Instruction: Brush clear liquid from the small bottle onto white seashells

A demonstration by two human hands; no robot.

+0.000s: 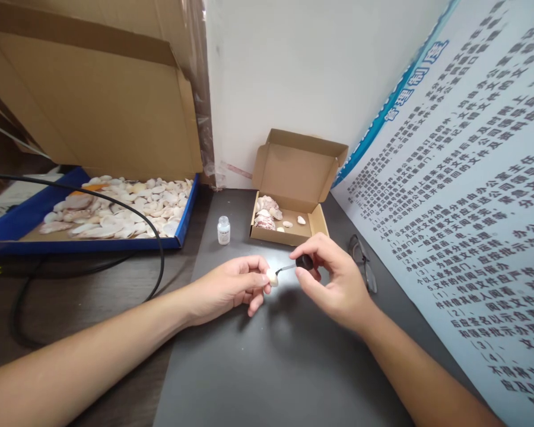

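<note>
My left hand (pixel 242 283) pinches a small pale seashell (pixel 272 277) between thumb and fingers, over the dark grey mat. My right hand (pixel 333 276) is closed on the black cap of a brush applicator (pixel 304 261). The applicator's thin stem points left, its tip at the shell; whether the tip touches cannot be made out exactly. A small clear bottle (pixel 223 231) with a white label stands uncapped beyond my left hand. Behind my hands, an open small cardboard box (pixel 289 240) holds several shells, larger ribbed ones (pixel 264 219) at its left side.
On the left, a blue-edged cardboard box (pixel 180 242) with its lid raised is filled with seashells (pixel 129 207). A black cable (pixel 160 255) loops in front of it. Eyeglasses (pixel 365 264) lie right of my right hand, beside a printed poster (pixel 463 178). A white wall rises behind.
</note>
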